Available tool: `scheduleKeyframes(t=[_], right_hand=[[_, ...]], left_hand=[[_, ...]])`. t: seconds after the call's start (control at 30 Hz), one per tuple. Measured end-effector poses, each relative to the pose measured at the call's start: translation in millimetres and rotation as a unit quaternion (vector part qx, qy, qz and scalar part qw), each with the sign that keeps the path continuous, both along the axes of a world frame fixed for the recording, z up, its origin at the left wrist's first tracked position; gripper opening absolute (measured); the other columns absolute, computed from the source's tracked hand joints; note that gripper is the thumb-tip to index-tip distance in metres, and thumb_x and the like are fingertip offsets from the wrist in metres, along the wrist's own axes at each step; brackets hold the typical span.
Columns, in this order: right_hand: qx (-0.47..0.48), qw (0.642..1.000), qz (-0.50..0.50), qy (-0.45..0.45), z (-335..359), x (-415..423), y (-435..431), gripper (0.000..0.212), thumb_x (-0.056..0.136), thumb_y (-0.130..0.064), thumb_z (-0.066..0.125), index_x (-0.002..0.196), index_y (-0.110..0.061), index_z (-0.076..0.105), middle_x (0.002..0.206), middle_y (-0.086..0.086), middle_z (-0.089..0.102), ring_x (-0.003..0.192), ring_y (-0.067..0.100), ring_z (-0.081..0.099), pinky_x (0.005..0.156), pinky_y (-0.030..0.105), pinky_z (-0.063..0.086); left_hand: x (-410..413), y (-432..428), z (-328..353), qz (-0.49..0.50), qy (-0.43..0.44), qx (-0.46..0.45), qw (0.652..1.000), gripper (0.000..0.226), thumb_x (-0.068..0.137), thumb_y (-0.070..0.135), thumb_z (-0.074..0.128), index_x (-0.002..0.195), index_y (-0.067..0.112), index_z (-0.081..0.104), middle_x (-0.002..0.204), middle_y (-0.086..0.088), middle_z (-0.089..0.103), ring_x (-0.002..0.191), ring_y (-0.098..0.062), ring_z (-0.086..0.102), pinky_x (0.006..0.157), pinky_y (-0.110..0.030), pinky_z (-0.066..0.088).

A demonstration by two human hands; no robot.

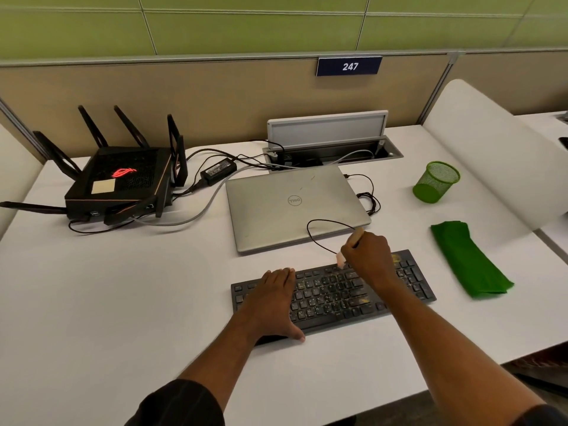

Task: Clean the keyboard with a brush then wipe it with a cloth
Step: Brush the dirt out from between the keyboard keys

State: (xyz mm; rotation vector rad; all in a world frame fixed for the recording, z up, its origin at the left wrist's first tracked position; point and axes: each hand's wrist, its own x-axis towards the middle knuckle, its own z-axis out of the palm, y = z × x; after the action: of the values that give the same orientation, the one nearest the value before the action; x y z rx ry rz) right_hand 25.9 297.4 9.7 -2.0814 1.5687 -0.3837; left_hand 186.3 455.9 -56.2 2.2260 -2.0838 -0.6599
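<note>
Black and speckled with dust, the keyboard (338,298) lies on the white tabletop (123,287) under both our hands: our left hand (273,299) rests flat on its left end, fingers (280,274) straight and together, thumb at the near edge. Our right hand (367,256) is curled round a pale-handled brush (340,259), whose bristles touch the top key row just left of that hand, while the handle end sticks out beyond the knuckles toward the closed silver laptop (292,204). Well to the right of the right hand lies the folded green cloth (467,259), with a green mesh cup (436,181) farther beyond it.
</note>
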Motion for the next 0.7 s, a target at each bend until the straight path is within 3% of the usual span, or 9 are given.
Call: scheduleKeyframes(t=[0.2, 0.33, 0.5, 0.6, 0.7], right_hand=[[0.017, 0.999, 0.025, -0.025, -1.8, -1.1, -4.7, 0.032, 0.093, -0.023, 0.055, 0.063, -0.013, 0.055, 0.056, -0.002, 0.056, 0.051, 0.010, 0.051, 0.046, 0.023, 0.032], [-0.016, 1.000, -0.003, -0.008, -9.8, -11.7, -8.3, 0.039, 0.096, -0.020, 0.050, 0.061, -0.005, 0.060, 0.057, 0.009, 0.062, 0.053, 0.027, 0.059, 0.048, 0.031, 0.043], [-0.027, 0.999, -0.038, -0.018, 3.5, -17.3, -15.0, 0.036, 0.089, -0.015, 0.053, 0.053, -0.019, 0.047, 0.054, 0.002, 0.057, 0.048, 0.014, 0.050, 0.046, 0.023, 0.029], [0.006, 0.998, -0.030, -0.053, 6.0, -17.2, -18.7, 0.030, 0.090, -0.018, 0.056, 0.061, -0.011, 0.060, 0.056, 0.005, 0.063, 0.054, 0.022, 0.061, 0.047, 0.027, 0.045], [0.031, 0.999, -0.007, -0.023, 0.2, -21.1, -20.2, 0.028, 0.089, -0.018, 0.058, 0.062, -0.010, 0.057, 0.058, 0.004, 0.061, 0.051, 0.018, 0.057, 0.046, 0.023, 0.040]], left_hand=[[-0.8, 0.7, 3.0, 0.001, -0.001, -0.004, 1.000, 0.137, 0.071, 0.074, 0.074, 0.161, 0.010, -0.006, 0.170, -0.009, -0.004, 0.156, -0.026, -0.001, 0.124, -0.035, -0.005], [-1.0, 1.4, 4.8, 0.004, 0.005, 0.001, 1.000, 0.137, 0.071, 0.073, 0.075, 0.161, 0.011, -0.008, 0.170, -0.008, -0.007, 0.156, -0.026, -0.004, 0.124, -0.035, -0.005], [-0.8, 2.0, 3.3, 0.004, 0.004, -0.003, 1.000, 0.137, 0.072, 0.074, 0.074, 0.161, 0.011, -0.009, 0.170, -0.007, -0.008, 0.156, -0.025, -0.004, 0.122, -0.033, -0.007], [-0.9, 1.4, 2.1, 0.003, 0.000, -0.003, 1.000, 0.137, 0.072, 0.074, 0.073, 0.161, 0.011, -0.009, 0.170, -0.007, -0.007, 0.156, -0.024, -0.004, 0.123, -0.033, -0.006], [-1.2, 1.4, 2.0, 0.001, -0.002, -0.002, 1.000, 0.138, 0.071, 0.074, 0.073, 0.161, 0.011, -0.009, 0.170, -0.007, -0.007, 0.156, -0.025, -0.004, 0.124, -0.034, -0.005]])
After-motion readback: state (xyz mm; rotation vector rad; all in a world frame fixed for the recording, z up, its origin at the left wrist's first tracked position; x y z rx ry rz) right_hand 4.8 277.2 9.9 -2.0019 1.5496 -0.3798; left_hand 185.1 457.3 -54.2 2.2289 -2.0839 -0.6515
